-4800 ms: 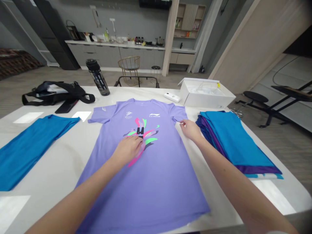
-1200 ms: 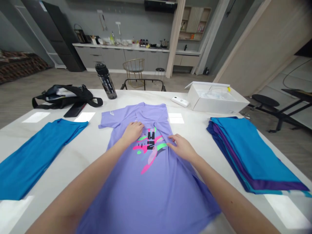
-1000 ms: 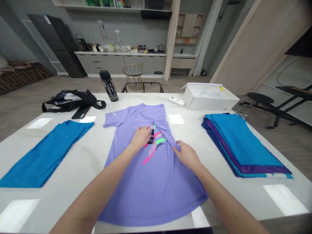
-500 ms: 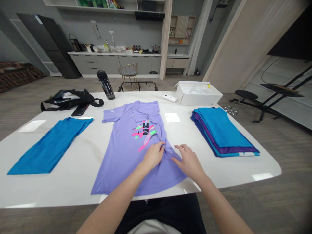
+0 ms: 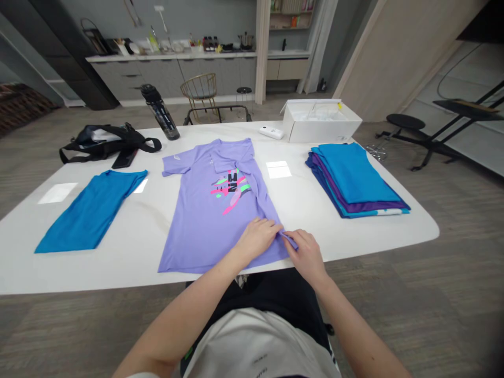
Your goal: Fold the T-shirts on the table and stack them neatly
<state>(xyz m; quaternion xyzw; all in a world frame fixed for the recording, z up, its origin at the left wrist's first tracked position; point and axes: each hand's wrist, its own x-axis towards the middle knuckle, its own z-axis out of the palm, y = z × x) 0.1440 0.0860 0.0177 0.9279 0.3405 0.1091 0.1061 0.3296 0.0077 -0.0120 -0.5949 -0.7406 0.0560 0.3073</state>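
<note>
A lavender T-shirt (image 5: 208,220) with a bright pink, green and black print lies spread on the white table, its hem toward me. Its right side is folded inward along the upper part, and one sleeve points out to the left. My left hand (image 5: 260,236) pinches the cloth near the lower right edge. Just beside it, my right hand (image 5: 306,254) is closed on the same edge, with a bit of lifted fabric showing between thumb and fingers. The fingertips of both hands are close together.
A folded blue T-shirt (image 5: 92,212) lies at left, and a stack of folded shirts (image 5: 358,176) at right. Along the back stand a black bag (image 5: 106,142), a phone (image 5: 125,158), a dark bottle (image 5: 161,113), a white device (image 5: 271,132) and a white box (image 5: 321,126).
My right hand has gone from open fingers to gripping the shirt's edge. My left hand has moved right and nearer to the edge. The view has tilted downward.
</note>
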